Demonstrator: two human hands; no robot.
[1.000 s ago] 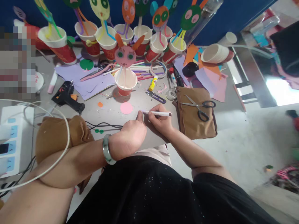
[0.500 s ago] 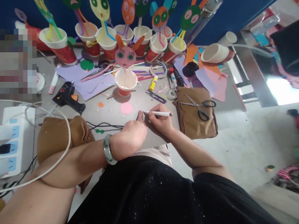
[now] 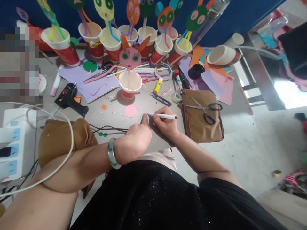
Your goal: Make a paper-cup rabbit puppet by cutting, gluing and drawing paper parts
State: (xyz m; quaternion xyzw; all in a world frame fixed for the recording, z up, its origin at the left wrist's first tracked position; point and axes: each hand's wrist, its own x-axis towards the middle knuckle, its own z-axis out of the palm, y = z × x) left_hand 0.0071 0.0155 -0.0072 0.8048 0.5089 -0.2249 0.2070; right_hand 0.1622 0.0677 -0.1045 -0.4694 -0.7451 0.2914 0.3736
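My right hand [image 3: 166,123] is closed round a white marker [image 3: 168,116], whose purple tip points left, close to my left index fingertip. My left hand [image 3: 137,137] rests on the grey table [image 3: 115,118] with the index finger stretched forward and the other fingers curled under. Whatever lies beneath that fingertip is too small to make out. A pink paper circle [image 3: 130,111] lies just left of the fingertip. Behind it stands a paper cup [image 3: 130,86] bearing a pink face [image 3: 130,58] with orange ears.
Several red-and-white cups [image 3: 112,41] with paper faces line the back. Scissors [image 3: 203,110] lie on a brown cloth bundle [image 3: 196,131] at right. At left are a black glue gun [image 3: 70,100], a power strip [image 3: 18,143] and a looping white cable. Snips [image 3: 161,99] lie ahead.
The whole view has shifted very slightly. Both hands keep nearly the same pose, with the marker still in my right hand.
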